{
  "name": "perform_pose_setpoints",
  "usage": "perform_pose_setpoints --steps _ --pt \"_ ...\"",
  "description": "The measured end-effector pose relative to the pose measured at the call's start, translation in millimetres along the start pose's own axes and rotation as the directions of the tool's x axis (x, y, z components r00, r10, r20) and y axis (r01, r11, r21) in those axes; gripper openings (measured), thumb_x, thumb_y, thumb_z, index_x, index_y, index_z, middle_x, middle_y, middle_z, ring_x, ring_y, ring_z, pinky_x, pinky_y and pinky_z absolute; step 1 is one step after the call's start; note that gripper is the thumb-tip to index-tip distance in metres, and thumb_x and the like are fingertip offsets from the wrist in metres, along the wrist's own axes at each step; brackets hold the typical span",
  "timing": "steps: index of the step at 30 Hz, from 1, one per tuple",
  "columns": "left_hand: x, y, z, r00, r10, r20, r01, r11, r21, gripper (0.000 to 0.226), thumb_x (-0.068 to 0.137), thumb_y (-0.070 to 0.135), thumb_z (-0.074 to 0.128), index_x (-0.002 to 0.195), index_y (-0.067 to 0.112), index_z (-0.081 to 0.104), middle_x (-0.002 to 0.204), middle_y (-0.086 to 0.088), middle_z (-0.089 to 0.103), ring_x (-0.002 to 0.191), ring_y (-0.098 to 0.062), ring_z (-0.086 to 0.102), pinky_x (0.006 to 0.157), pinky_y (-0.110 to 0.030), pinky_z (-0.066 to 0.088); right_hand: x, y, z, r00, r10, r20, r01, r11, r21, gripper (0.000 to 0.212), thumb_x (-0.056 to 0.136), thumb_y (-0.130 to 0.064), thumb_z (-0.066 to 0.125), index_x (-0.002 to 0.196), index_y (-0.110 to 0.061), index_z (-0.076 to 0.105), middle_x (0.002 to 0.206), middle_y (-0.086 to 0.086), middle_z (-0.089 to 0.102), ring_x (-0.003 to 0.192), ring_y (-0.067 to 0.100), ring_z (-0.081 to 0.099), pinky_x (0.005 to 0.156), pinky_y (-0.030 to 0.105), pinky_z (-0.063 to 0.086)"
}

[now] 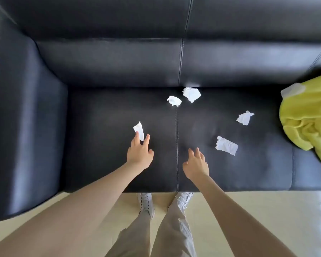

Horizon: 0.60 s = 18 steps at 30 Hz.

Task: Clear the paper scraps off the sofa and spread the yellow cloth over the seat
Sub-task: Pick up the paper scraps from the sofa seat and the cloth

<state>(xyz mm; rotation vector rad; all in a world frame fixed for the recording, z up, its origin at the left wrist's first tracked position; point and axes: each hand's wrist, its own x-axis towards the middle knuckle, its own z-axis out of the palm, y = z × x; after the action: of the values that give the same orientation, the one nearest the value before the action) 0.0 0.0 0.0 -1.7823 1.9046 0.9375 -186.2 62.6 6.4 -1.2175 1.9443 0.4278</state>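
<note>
Fingers (137, 135) of the left hand (139, 154) spread around one paper scrap (139, 129) on the sofa seat (100, 145); right hand (195, 166) hovers open, empty. Yellow cloth (309, 123) lies bunched at far right.

A black leather sofa (104, 112) carries everything, its seat split by a stitched seam running near to far. Five white paper scraps lie on the seat: a narrow strip (139, 129) left of the seam, two crumpled balls (174, 101) (191, 94) far by the backrest, a torn piece (245, 118) right, and a flat piece (226, 145) nearer. A bunched yellow cloth (309, 123) rests at the right end.
</note>
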Motion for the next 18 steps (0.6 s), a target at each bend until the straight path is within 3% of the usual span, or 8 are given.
perform_pose_setpoints --steps 5,9,14,18 --pt "20 -3 15 0.999 -0.031 0.036 0.029 0.999 0.039 0.059 0.098 0.021 0.036 0.151 0.009 0.015 0.159 -0.004 0.005 0.140 -0.025 0.022 0.101 -0.037 0.039 26 13 -1 0.994 0.083 -0.070 -0.079 0.996 0.050 0.058 0.096 -0.022 0.042 0.149 -0.016 0.021 0.157 0.014 0.009 0.143 0.029 0.015 0.108 0.039 0.031" --pt "23 -7 23 0.998 -0.017 -0.064 0.017 1.000 -0.004 0.056 0.097 0.016 0.038 0.149 0.001 0.021 0.156 -0.007 0.019 0.134 -0.026 0.033 0.100 -0.035 0.042 40 34 -7 0.979 0.134 -0.152 -0.121 0.988 0.092 0.061 0.093 -0.022 0.047 0.148 -0.020 0.022 0.157 0.016 0.006 0.143 0.030 0.012 0.108 0.039 0.029" --pt "26 1 23 0.957 0.111 -0.269 -0.138 0.987 -0.084 0.049 0.095 0.009 0.042 0.143 0.000 0.036 0.151 -0.009 0.033 0.131 -0.025 0.041 0.102 -0.034 0.042 49 55 -7 0.980 0.195 -0.041 -0.181 0.959 0.218 0.072 0.089 -0.028 0.054 0.150 -0.033 0.015 0.158 0.016 -0.008 0.146 0.028 0.003 0.113 0.042 0.025" --pt "26 11 24 0.911 0.237 -0.337 -0.289 0.951 -0.112 0.051 0.094 0.007 0.043 0.144 0.004 0.037 0.151 -0.004 0.035 0.136 -0.021 0.038 0.108 -0.030 0.035 46 58 1 0.960 0.189 -0.205 -0.138 0.960 0.243 0.061 0.090 -0.018 0.052 0.147 -0.021 0.030 0.157 0.011 0.013 0.141 0.028 0.022 0.108 0.040 0.030"
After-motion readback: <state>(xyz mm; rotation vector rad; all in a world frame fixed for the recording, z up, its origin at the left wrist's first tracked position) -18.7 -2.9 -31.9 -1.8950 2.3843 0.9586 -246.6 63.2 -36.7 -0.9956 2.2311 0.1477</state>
